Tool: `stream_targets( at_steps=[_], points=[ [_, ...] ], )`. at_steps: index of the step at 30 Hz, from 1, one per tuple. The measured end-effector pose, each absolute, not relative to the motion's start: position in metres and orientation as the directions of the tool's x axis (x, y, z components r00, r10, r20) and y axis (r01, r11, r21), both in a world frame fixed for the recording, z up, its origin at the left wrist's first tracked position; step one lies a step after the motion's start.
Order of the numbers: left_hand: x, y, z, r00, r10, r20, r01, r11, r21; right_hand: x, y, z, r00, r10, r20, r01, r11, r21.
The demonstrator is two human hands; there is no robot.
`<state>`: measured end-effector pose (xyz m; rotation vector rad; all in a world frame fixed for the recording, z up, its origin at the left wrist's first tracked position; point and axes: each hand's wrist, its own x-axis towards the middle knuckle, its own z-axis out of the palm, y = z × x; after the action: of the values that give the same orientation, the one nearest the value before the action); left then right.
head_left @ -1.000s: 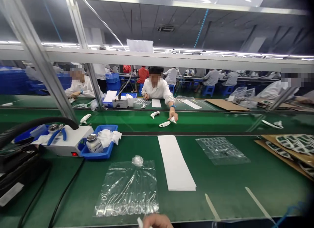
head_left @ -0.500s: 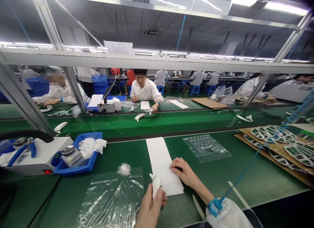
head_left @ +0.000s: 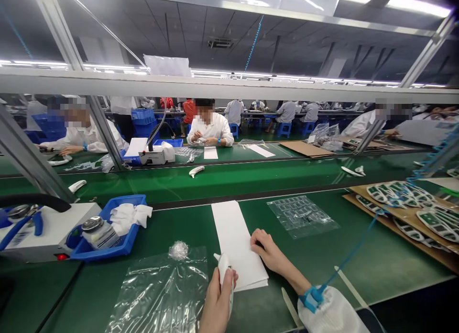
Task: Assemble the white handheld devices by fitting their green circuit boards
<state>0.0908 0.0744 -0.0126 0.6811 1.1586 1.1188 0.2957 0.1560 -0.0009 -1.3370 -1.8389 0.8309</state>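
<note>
My left hand is wrapped round a white curved plastic device casing, held upright with its narrow tip to the upper left. This casing overlaps the lower left edge of a white sheet of paper lying lengthwise on the green bench. At the paper's right edge my right hand rests with fingers curled in and fingertips turned down; whatever they may pinch is hidden. A blue wrist strap with a coiled cord circles the right wrist. Left of the left hand lies a clear plastic bag.
A blue tray with a glass bottle and white wipes stands left, beside a white box with blue-handled pliers. Clear film with squares lies behind my right hand. Cardboard sheets bearing green-and-white parts are at right. Co-workers sit across the belt.
The casing in my left hand has turned slightly and shows more edge-on. My right hand stays at the paper's edge. The co-worker opposite has drawn an outstretched hand back from the belt.
</note>
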Motion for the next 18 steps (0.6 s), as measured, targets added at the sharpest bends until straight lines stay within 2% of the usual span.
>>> stream_targets(
  at_steps=[3, 5, 9, 11, 18],
  points=[
    [0.091, 0.073, -0.011, -0.009, 0.953, -0.301, -0.316, 0.283, 0.905, 0.294, 0.148, 0.009, -0.151, 0.97, 0.191, 0.424, 0.238, -0.874],
    [0.089, 0.071, -0.007, 0.046, 0.949, -0.311, -0.386, 0.304, 0.871, 0.286, 0.136, 0.023, -0.138, 0.974, 0.18, 0.364, 0.219, -0.905],
    [0.085, 0.063, 0.006, 0.144, 0.926, -0.348, -0.575, 0.365, 0.733, 0.247, 0.097, 0.055, -0.257, 0.962, 0.096, 0.178, 0.145, -0.973],
    [0.083, 0.058, 0.01, 0.136, 0.923, -0.361, -0.578, 0.37, 0.728, 0.225, 0.081, 0.067, -0.332, 0.94, 0.085, 0.131, 0.136, -0.982],
    [0.074, 0.05, 0.013, 0.07, 0.912, -0.405, -0.468, 0.389, 0.794, 0.187, 0.074, 0.077, -0.371, 0.918, 0.139, 0.264, 0.248, -0.932]
  ],
)
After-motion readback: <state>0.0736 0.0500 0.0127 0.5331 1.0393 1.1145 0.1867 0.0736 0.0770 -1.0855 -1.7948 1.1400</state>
